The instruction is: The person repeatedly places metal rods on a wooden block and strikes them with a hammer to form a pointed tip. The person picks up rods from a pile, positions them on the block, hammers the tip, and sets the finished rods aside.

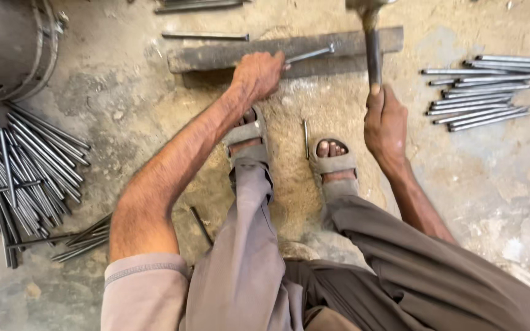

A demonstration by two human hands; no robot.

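My left hand (257, 75) grips a thin metal rod (310, 54) and holds it flat on a long dark steel bar (228, 56) that lies across the floor in front of my feet. My right hand (385, 124) is closed on the handle of a hammer (372, 52), raised upright above the right end of the bar; the hammer head is cut off by the top edge. Both feet, in grey sandals, rest just behind the bar, with one loose rod (306, 138) between them.
A large pile of grey rods (26, 165) spreads over the floor at left, below a big metal drum (8, 46). A neat stack of rods (483, 92) lies at right. More rods lie beyond the bar (203, 37). The floor is rough, dusty concrete.
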